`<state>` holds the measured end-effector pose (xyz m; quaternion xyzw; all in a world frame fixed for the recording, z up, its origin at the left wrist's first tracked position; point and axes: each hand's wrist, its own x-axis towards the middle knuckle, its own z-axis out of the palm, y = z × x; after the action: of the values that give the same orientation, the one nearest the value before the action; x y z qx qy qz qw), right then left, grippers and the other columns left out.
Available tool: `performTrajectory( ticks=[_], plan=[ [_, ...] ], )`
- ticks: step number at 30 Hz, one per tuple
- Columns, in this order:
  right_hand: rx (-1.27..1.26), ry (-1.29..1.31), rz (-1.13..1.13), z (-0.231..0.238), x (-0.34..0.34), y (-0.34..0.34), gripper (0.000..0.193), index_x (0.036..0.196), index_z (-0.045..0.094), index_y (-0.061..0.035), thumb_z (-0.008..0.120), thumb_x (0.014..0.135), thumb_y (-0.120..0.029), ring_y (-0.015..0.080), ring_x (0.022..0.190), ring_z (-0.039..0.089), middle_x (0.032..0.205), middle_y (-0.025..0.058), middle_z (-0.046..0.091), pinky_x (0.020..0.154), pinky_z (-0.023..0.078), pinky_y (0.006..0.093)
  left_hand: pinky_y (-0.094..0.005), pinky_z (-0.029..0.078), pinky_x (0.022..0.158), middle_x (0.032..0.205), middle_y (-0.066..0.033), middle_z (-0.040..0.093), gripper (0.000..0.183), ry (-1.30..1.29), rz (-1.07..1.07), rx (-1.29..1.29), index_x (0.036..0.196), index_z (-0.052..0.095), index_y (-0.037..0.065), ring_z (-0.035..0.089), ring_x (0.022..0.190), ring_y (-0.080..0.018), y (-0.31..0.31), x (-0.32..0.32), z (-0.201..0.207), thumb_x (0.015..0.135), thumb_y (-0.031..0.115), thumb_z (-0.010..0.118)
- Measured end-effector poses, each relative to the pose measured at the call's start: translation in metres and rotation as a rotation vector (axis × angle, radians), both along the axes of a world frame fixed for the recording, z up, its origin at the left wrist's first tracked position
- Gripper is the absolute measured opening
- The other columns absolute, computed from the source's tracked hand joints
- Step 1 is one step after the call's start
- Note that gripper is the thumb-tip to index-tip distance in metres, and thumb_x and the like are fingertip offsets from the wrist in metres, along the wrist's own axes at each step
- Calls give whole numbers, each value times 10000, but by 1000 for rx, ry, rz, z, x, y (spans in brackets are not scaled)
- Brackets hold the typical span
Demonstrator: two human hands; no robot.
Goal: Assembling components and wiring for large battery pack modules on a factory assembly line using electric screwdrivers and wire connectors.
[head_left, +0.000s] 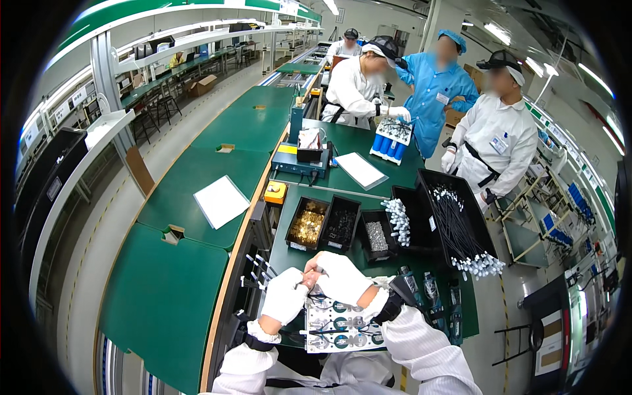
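My left hand (284, 295) and my right hand (343, 279) meet over the near edge of the bench. Both wear white gloves with some fingertips bare. The fingers are pinched together, and whatever lies between them is too small or hidden to name. Just below them is a white panel (362, 322) bearing round green and silver parts and black cables; my right hand and wrist cover part of it. Left of my left hand, several thin black cables with white ends (253, 280) stick out at the bench edge.
Beyond my hands stand black bins with brass-coloured parts (307, 225), dark parts (342, 227) and silver hardware (377, 236). A large black bin (429, 181) holds white-ended cables. Dark bottle-like things (431, 289) lie at right. Co-workers (359, 82) stand across the bench near a blue-celled assembly (392, 139).
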<state>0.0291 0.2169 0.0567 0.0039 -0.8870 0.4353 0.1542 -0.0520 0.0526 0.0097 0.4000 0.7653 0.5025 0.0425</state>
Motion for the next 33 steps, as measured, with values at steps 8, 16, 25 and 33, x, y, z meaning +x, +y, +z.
performTrajectory(
  ticks=[8,16,25,33],
  plan=[
    [405,-115,48,-5,2,1,133,1003,650,-79,586,924,-165,355,845,657,901,139,649,754,518,427,-391,527,797,887,-106,700,188,92,-45,-122,990,723,54,671,854,-290,-31,9,2,887,208,759],
    [882,-40,124,-21,18,-16,130,960,645,-101,622,860,-183,242,870,635,915,62,614,774,480,379,-315,530,712,833,-110,701,65,-93,-12,94,917,742,9,686,764,-236,-35,17,-26,859,32,758],
    [785,-7,56,-22,18,-32,157,921,648,-97,644,824,-221,250,873,616,914,66,607,774,465,381,-312,530,727,857,-103,704,67,-140,-14,34,936,745,14,688,779,-231,-36,14,-17,870,25,744],
    [824,-13,40,-19,19,-36,134,916,633,-62,624,830,-164,262,868,636,904,99,632,776,479,383,-359,538,755,888,-116,695,83,-134,-33,91,949,730,21,685,834,-287,-34,16,-15,885,75,730]
  ],
)
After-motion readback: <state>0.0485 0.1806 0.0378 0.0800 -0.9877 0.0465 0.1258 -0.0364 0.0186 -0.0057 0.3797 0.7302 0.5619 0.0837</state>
